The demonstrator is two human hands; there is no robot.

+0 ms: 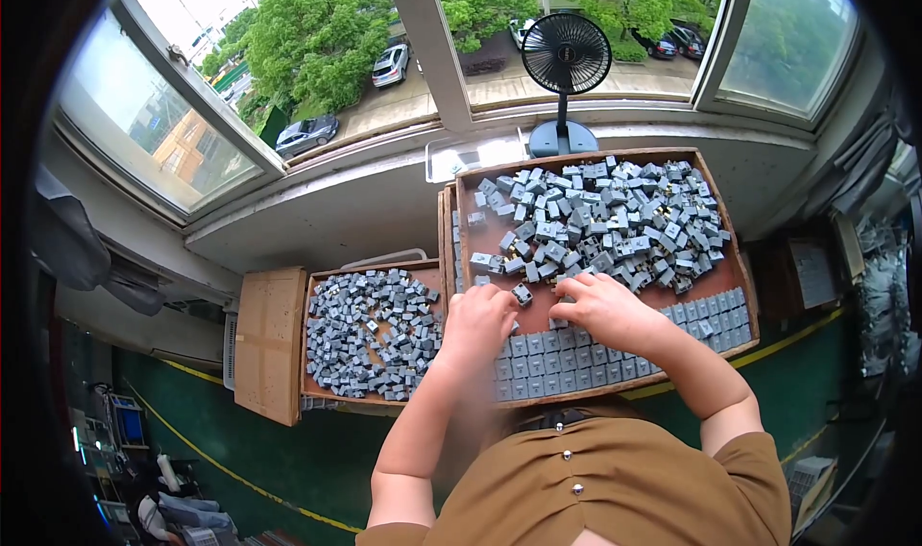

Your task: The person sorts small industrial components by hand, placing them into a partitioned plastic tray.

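Note:
A wooden tray (731, 221) in front of me holds a loose heap of small grey box-shaped parts (595, 219), some with brass-coloured bits. Along its near side, similar grey parts (567, 359) stand in straight rows. My left hand (478, 323) is over the tray's near left, its fingers closed against a grey part with a dark face (521, 294). To its right, my right hand (610, 308) bends over the rows. Its thumb and fingers curl by another grey part (558, 323), mostly covered by the hand, so the grip is partly hidden.
Another tray (305, 354) of loose grey parts stands to the left, beside a cardboard box (270, 344). The main tray rests on another wooden tray (447, 229). Behind are a black fan (567, 56), a clear plastic container (499, 152) and the window sill (384, 152).

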